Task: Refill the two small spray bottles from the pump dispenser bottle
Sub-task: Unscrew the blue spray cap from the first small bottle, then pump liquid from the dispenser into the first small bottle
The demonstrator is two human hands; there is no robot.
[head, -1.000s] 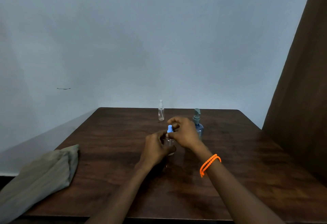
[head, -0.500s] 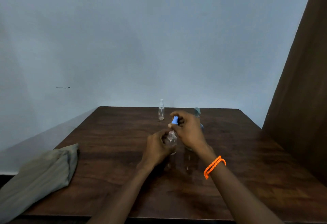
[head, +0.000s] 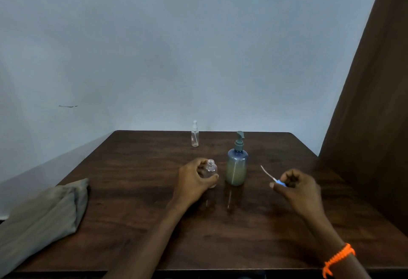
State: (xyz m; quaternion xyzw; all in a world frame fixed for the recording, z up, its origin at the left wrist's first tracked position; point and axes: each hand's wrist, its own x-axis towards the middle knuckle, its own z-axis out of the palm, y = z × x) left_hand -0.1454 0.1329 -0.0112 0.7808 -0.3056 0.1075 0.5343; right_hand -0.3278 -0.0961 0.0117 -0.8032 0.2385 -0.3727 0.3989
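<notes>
Near left edge of the tabletop [head: 154, 234]: folded cloth [head: 42, 214], overhanging the corner. Mid-table, right hand [head: 295, 187] pinches the blue sprayer head [head: 280, 182], dip tube [head: 266, 171] pointing up and away, clear of the wood. Left hand [head: 194, 179] grips the open bottle [head: 210, 169], upright, neck bare. Just to its right stands the pump bottle [head: 236, 166], upright, liquid well up its body. Near the far edge, second spray bottle [head: 195, 134], capped, untouched. Risks, as judged: tube may drip on the wood; narrow neck invites spillage when pumping; a light empty bottle tips if the grip slackens; sprayer head could roll if laid down.
</notes>
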